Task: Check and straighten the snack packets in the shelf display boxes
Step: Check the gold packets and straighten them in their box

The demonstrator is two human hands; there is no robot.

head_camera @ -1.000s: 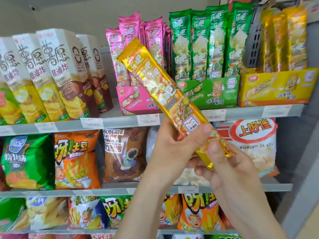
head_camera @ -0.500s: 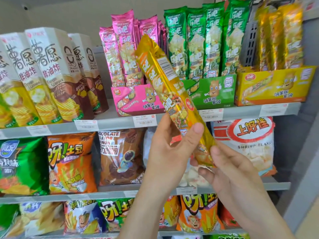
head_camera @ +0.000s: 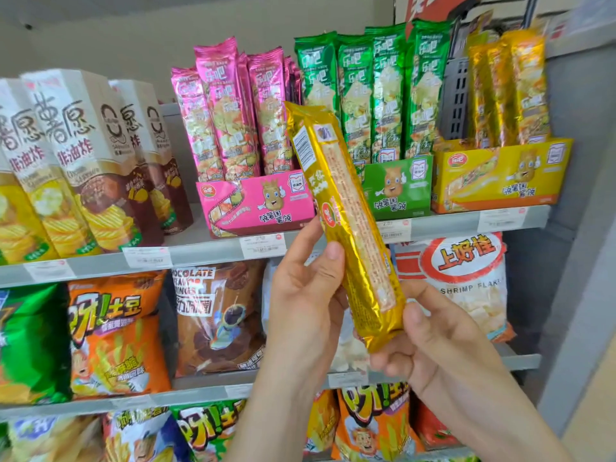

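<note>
Grey shelf tiers (head_camera: 206,251); pale wall (head_camera: 116,41) behind; even light.

Top shelf (head_camera: 200,251): open gap with bare shelf between the brown cartons (head_camera: 110,181) and the pink box (head_camera: 253,205). Open air above all the packet tops. The pink box, green box (head_camera: 396,188) and yellow box (head_camera: 500,181) sit close side by side. The gold packet (head_camera: 350,221), in the left hand (head_camera: 300,295) and right hand (head_camera: 433,341), tilts across the pink and green fronts and blocks a straight reach. A grey side panel (head_camera: 573,111) closes the right.
</note>
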